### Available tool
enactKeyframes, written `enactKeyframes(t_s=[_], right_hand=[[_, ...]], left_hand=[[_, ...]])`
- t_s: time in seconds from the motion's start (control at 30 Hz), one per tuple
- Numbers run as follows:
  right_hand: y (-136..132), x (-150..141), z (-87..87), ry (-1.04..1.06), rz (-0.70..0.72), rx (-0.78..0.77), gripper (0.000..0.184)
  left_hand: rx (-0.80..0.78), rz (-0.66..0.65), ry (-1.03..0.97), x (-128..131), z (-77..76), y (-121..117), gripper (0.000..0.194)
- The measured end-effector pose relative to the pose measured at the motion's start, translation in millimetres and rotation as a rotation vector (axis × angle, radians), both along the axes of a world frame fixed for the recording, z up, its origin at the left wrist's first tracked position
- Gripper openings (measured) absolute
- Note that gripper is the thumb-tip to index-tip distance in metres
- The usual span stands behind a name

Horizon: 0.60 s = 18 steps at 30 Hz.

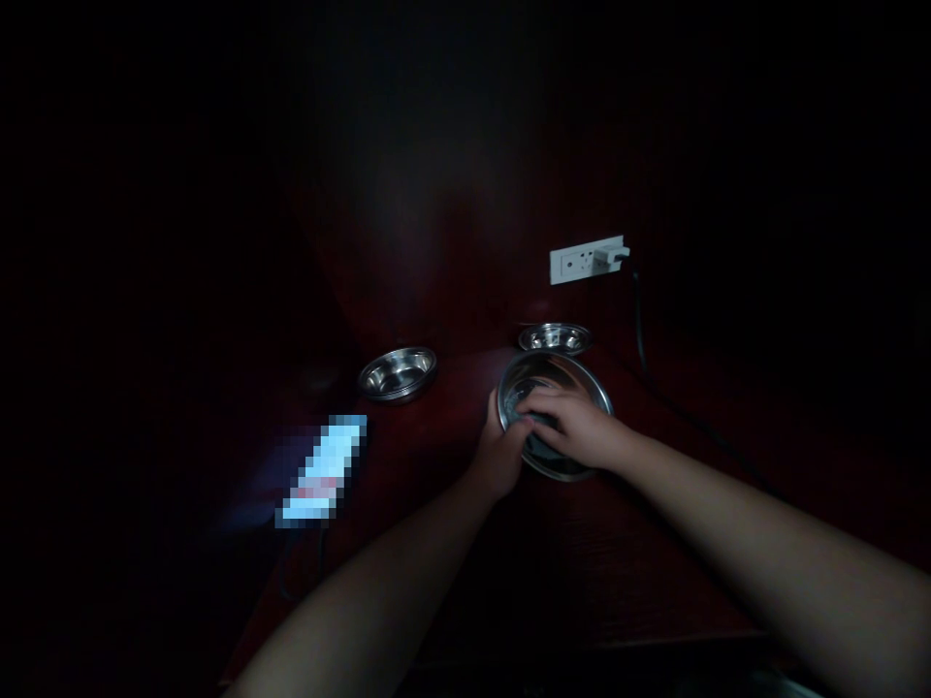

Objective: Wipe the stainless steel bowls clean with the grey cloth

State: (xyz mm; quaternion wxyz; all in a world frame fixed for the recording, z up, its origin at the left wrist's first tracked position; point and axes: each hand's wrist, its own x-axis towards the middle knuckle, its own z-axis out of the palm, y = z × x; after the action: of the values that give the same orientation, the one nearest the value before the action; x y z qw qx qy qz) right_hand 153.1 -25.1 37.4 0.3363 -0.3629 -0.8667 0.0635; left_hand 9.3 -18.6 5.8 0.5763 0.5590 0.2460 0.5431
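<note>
A shiny steel bowl (557, 368) stands on the dark red table, tilted a little toward me. My left hand (500, 456) is closed on its left rim, thumb over the edge and fingers along the outside. Inside the bowl is my right hand (574, 422), with its fingers bent down over something greyish and dark that I cannot make out. The fingertips are partly hidden, and the light is very low.
Behind the bowl lies a shallow steel dish (554, 337), and another steel dish (398, 373) sits to the left. A lit phone (324, 470) with a cable is at the left. A plug is in the wall socket (574, 264); a dark cord (640, 330) runs down right.
</note>
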Motion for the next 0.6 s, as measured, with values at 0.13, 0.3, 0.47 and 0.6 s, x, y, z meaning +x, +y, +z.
enactKeyframes(t_s=[0.13,0.3,0.47,0.6], right_hand=[[3.6,2.7,-2.6,0.022,-0.106,0.049,0.022],[3.4,6.0,2.9,-0.060,-0.346,0.126,0.025],[2.1,5.1,11.5,-0.244,-0.579,0.150,0.029],[-0.2,1.4,14.3,-0.337,-0.683,0.101,0.031]], left_hand=[[-0.001,-0.031,-0.004,1.0,1.0,-4.5,0.050],[-0.018,-0.032,0.015,-0.6,1.7,-9.1,0.053],[-0.012,0.032,0.051,-2.8,7.8,-13.1,0.056],[0.035,0.117,0.040,-2.2,11.2,-12.3,0.056]])
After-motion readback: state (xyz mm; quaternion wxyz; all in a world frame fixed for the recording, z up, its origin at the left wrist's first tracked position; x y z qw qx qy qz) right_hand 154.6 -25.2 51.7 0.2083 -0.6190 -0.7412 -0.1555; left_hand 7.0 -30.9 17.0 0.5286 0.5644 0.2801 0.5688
